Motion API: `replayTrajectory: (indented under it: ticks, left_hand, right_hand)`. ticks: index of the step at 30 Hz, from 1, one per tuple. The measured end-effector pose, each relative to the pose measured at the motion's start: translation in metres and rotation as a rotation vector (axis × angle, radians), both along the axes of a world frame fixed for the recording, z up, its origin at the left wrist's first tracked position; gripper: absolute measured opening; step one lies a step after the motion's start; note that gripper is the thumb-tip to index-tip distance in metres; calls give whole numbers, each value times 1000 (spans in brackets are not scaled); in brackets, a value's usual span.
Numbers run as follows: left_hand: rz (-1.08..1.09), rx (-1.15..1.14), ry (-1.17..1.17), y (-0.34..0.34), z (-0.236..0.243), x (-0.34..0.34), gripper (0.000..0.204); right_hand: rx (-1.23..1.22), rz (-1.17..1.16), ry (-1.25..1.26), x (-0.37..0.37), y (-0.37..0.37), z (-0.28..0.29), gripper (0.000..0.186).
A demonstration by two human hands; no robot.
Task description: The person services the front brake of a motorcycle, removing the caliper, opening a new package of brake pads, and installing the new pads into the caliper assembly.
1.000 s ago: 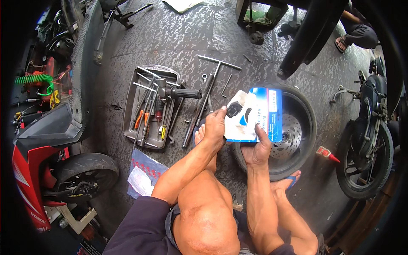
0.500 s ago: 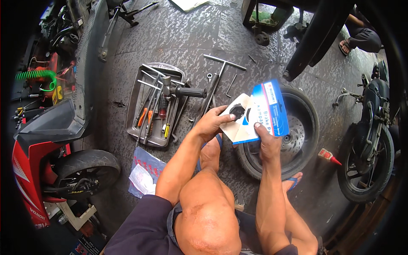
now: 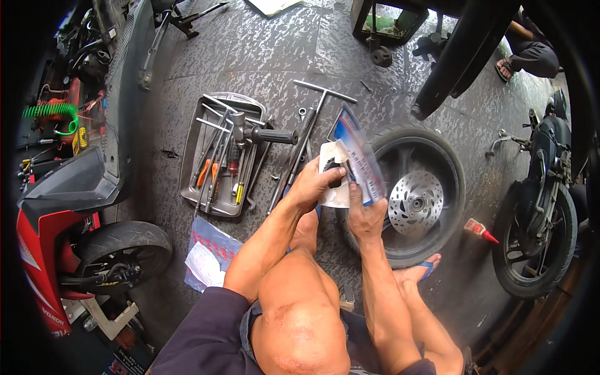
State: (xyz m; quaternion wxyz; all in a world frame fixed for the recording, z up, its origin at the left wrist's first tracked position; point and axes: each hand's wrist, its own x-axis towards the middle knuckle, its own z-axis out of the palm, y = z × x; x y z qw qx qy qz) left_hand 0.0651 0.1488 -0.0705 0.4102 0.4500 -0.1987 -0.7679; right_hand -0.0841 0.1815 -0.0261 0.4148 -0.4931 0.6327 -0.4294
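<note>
Over the floor in front of me, both my hands hold a blue-and-white card package (image 3: 357, 147), now seen nearly edge-on. My left hand (image 3: 314, 182) is closed on the dark brake pad (image 3: 334, 165) and its pale backing, thumb on top. Closed around the lower part of the package is my right hand (image 3: 366, 215), its thumb close to the left thumb. The fingers cover much of the pad. Just right of the package lies a wheel with a tyre (image 3: 459, 187) and a drilled brake disc (image 3: 415, 199).
A metal tray (image 3: 187, 181) of tools, with a hammer (image 3: 265, 134) across it, lies left of my hands. Beyond stands a T-handle wrench (image 3: 325, 91) flat on the floor. A red-and-white bottle (image 3: 480, 230) lies right. Motorcycle parts (image 3: 94, 181) flank the left; another motorcycle (image 3: 544, 206) stands right.
The package has turned from facing me to nearly edge-on and moved slightly left. My right hand has come left, closer to my left hand.
</note>
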Motion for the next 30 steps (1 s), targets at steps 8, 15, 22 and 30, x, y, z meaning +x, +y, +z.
replayTrajectory:
  ticks: [8,15,22,30]
  left_hand:
    - [309,-19,162,15,-9,-17,27]
    - [390,-118,121,19,-7,7,33]
    - [522,-252,-145,20,23,16,33]
    - [476,-351,-325,22,37,29,35]
  right_hand:
    - [85,-306,-844,4,-26,-10,40]
    - [344,-448,-1264,20,-47,-29,41]
    - [346,-681,-685,69,-62,-22,43]
    - [257,-178,-824,48,-85,-37,40]
